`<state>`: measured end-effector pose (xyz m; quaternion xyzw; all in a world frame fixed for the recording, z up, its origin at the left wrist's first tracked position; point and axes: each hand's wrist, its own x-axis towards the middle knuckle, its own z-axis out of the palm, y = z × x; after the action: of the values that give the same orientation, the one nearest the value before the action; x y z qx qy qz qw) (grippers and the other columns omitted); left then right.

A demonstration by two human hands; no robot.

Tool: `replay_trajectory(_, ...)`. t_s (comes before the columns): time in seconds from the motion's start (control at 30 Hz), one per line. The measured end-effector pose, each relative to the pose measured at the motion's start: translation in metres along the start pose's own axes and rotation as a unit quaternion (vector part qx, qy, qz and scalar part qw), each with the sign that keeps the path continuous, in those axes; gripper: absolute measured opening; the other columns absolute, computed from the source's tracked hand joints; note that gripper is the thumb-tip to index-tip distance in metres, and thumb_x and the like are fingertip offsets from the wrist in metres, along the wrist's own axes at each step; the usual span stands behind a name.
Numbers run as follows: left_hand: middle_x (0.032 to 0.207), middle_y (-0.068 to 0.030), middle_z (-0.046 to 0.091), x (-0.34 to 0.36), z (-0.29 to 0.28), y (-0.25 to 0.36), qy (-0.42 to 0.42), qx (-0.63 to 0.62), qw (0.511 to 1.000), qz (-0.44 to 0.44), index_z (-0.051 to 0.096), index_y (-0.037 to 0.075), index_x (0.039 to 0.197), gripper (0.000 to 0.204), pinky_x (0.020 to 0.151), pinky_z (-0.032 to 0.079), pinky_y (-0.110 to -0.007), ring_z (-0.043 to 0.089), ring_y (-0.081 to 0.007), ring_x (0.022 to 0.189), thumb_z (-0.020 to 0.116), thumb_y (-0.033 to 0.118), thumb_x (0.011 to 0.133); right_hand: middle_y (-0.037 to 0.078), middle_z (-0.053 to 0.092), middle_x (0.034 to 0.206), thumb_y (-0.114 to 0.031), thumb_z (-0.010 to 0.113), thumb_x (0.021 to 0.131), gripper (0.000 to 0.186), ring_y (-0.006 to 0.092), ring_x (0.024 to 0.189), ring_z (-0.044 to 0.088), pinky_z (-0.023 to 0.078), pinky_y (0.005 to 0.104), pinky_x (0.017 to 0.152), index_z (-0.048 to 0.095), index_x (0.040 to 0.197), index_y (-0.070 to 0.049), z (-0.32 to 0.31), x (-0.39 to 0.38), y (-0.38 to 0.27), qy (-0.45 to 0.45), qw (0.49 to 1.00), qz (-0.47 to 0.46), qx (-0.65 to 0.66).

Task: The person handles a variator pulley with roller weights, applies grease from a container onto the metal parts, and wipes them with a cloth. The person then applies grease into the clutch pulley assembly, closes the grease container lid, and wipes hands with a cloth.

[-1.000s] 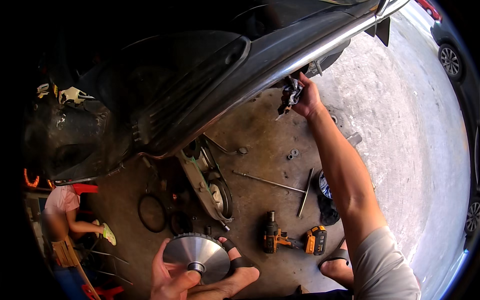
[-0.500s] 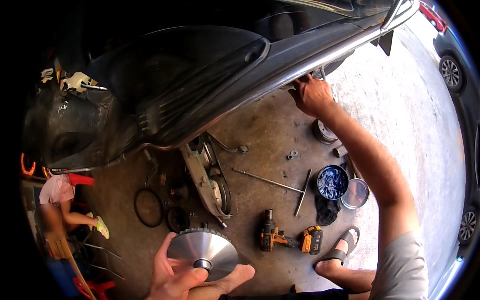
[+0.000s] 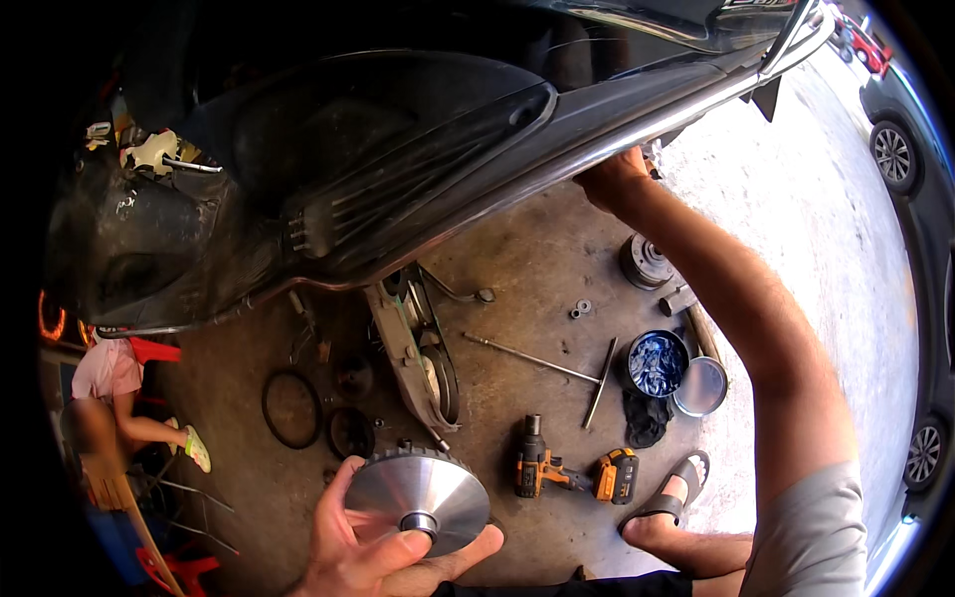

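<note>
A shiny metal pulley disc (image 3: 438, 490), cone-faced with a toothed rim and a central collar, rests in my left hand (image 3: 350, 545). My thumb lies against the collar while the fingers support the disc from below and behind. My right hand (image 3: 615, 181) reaches under the lower chrome edge of a black scooter (image 3: 398, 169). The panel hides those fingers, so whatever they touch cannot be seen. Beneath the scooter, a long belt-drive casing (image 3: 406, 348) lies on the floor.
A cordless impact driver (image 3: 537, 463), its battery (image 3: 617, 476), a T-handle wrench (image 3: 597, 381), an open tin of blue grease (image 3: 658, 363) and a round metal drum (image 3: 647, 261) lie around. A belt (image 3: 291, 409) is left. Another person (image 3: 119, 383) sits far left.
My right hand has gone deeper under the scooter's edge, hiding its fingers. The pulley disc in my left hand has shifted slightly right, and the view has moved a little.
</note>
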<state>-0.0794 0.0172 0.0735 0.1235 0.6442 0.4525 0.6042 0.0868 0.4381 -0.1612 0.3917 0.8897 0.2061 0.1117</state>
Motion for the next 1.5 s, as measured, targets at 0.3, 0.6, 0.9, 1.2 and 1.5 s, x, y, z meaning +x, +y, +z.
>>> replay_trajectory(0.3, 0.119, -0.0128, 0.066, -0.001, 0.003, 0.001, -0.004, -0.018, 1.000, -0.001, 0.051, -0.001, 0.132, 0.057, 0.098, 0.049, -0.035, 0.065, -0.0222, 0.107, 0.074, 0.008, 0.081, 0.014, 0.071, 0.117, -0.039, 0.052, 0.101, 0.040, 0.0338, 0.114, 0.065, 0.047, 0.0496, 0.093, 0.070, 0.122, -0.010, 0.034, 0.007, 0.010, 0.047, 0.996, 0.032, 0.073)
replay_trajectory(0.6, 0.118, -0.0121, 0.065, -0.004, 0.001, 0.000, 0.005, -0.011, 1.000, 0.007, 0.052, -0.001, 0.131, 0.055, 0.098, 0.049, -0.035, 0.064, -0.0212, 0.107, 0.074, 0.011, 0.082, 0.018, 0.072, 0.109, -0.036, 0.050, 0.101, 0.038, 0.0294, 0.104, 0.070, 0.054, 0.0387, 0.089, 0.071, 0.118, -0.010, 0.025, -0.013, 0.012, 0.110, 0.930, 0.135, 0.324)
replay_trajectory(0.9, 0.120, -0.0189, 0.063, 0.009, -0.022, -0.012, 0.008, 0.008, 1.000, -0.024, 0.041, -0.004, 0.133, 0.073, 0.107, 0.044, -0.045, 0.061, -0.0276, 0.117, 0.080, 0.006, 0.071, 0.000, 0.058, 0.070, -0.041, 0.052, 0.104, 0.035, 0.0159, 0.061, 0.055, 0.042, 0.0302, 0.052, 0.066, 0.108, -0.009, 0.057, -0.017, 0.000, 0.007, 0.220, 0.245, 0.944)
replay_trajectory(1.2, 0.117, -0.0112, 0.064, 0.002, 0.006, -0.008, 0.051, 0.017, 0.998, 0.019, 0.049, -0.001, 0.133, 0.061, 0.094, 0.051, -0.033, 0.064, -0.0211, 0.104, 0.076, 0.012, 0.080, 0.004, 0.062, 0.069, -0.050, 0.045, 0.104, 0.046, 0.0202, 0.056, 0.056, 0.046, 0.0362, 0.054, 0.064, 0.101, -0.008, 0.093, -0.002, -0.008, -0.033, 0.042, 0.153, 0.987)
replay_trajectory(1.5, 0.120, -0.0108, 0.063, 0.003, 0.010, -0.004, 0.014, 0.033, 0.999, 0.027, 0.045, -0.002, 0.140, 0.067, 0.097, 0.049, -0.035, 0.063, -0.0207, 0.106, 0.074, 0.009, 0.081, 0.010, 0.069, 0.110, -0.041, 0.056, 0.103, 0.053, 0.0159, 0.100, 0.062, 0.049, 0.0280, 0.085, 0.060, 0.135, 0.001, 0.035, -0.078, 0.020, -0.015, 0.458, 0.190, 0.868)
